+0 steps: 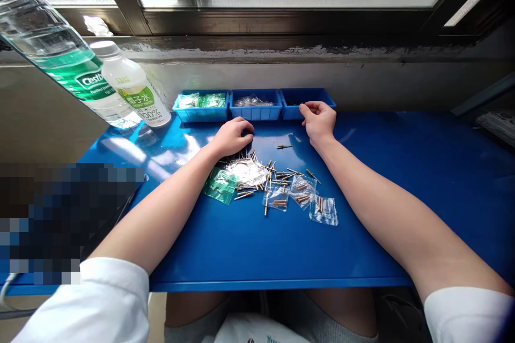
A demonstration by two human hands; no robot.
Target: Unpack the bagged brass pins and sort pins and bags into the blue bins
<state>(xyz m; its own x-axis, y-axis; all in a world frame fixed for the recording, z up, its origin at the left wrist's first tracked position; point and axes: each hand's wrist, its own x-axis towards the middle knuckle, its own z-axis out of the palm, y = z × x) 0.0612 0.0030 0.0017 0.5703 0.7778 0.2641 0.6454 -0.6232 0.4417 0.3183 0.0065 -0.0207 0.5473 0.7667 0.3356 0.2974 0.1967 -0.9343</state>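
My right hand (319, 122) is at the front rim of the right blue bin (330, 101), thumb and fingertips pinched together. Whatever lies between those fingertips is too small to make out. My left hand (232, 138) rests on the blue table just behind a shiny silvery heap (247, 172), its fingers loosely curved and the thumb apart, with nothing visible in them. Brass-coloured pop rivets (286, 176) with thin pins lie scattered right of the heap. A lone rivet (284, 147) is between my hands. Small clear bags (324, 211) with copper-coloured pins and a green packet (220, 185) lie in front.
The left bin (201, 114) holds green packets and the middle bin (255, 112) clear ones. A large water bottle (68, 59) and a white-capped bottle (134, 86) stand at the back left. Behind the bins is a wall below a window. A blurred dark object (72, 220) lies left.
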